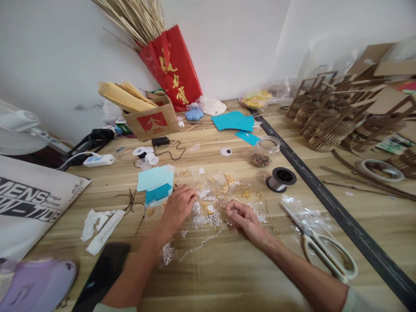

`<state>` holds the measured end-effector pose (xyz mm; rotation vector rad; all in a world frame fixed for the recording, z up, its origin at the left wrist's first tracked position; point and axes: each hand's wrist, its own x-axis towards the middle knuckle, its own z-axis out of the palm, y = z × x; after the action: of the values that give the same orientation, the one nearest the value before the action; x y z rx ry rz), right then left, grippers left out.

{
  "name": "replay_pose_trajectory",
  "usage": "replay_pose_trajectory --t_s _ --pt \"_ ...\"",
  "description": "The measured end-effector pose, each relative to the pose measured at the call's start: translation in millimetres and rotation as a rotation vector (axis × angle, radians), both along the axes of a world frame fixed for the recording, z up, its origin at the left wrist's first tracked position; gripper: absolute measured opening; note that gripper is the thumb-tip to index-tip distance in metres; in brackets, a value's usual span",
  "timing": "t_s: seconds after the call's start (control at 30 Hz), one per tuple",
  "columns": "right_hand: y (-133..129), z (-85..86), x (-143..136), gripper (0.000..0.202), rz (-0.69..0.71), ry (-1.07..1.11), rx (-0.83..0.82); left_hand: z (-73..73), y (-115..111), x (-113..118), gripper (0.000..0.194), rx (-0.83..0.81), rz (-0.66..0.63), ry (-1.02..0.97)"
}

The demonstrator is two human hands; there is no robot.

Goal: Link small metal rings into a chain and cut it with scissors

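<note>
My right hand (243,220) is closed in a pinch at the upper end of a thin silver chain (208,239), which trails down and left over the table. My left hand (180,204) reaches over small clear bags, its fingers bent together and pointing down; what is in its fingertips is hidden. Between the hands lie silver jewelry findings (208,220) and gold findings (208,209) on clear plastic. A heap of silver pieces (167,253) sits below my left hand. To the right of my right hand a gold chain (272,221) lies on the wood.
Scissors (320,247) and a wire spool (281,179) lie to the right, with a glass jar of beads (261,159) behind. Blue cards (155,180) and a dark phone (102,275) are on the left. Small woven baskets (328,112) crowd the back right beyond a black strip (320,190).
</note>
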<state>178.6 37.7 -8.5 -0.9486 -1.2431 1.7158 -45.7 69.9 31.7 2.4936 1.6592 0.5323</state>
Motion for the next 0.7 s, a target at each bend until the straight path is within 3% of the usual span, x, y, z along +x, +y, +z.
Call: replay_pose_trajectory --t_s 0.13,0.23,0.33,0.47,0.7 --pt "-1 -0.6 1 0.027 0.003 -0.003 0.028 6.4 -35 23 0.016 -0.016 -0.159 -0.184" --pt "-2 1.2 2 0.026 0.018 -0.031 0.061 -1.7 -62 39 0.016 -0.013 -0.306 -0.224" --pt "-3 2.9 2 0.026 0.017 -0.064 0.084 -15.3 -80 47 0.015 -0.031 -0.341 -0.134" --pt "-3 2.4 2 0.029 0.015 -0.082 0.081 -28.3 -87 47 0.018 -0.030 -0.349 -0.052" --pt "-3 1.3 3 0.029 0.017 -0.111 0.098 -34.8 -85 46 0.018 -0.043 -0.376 -0.069"
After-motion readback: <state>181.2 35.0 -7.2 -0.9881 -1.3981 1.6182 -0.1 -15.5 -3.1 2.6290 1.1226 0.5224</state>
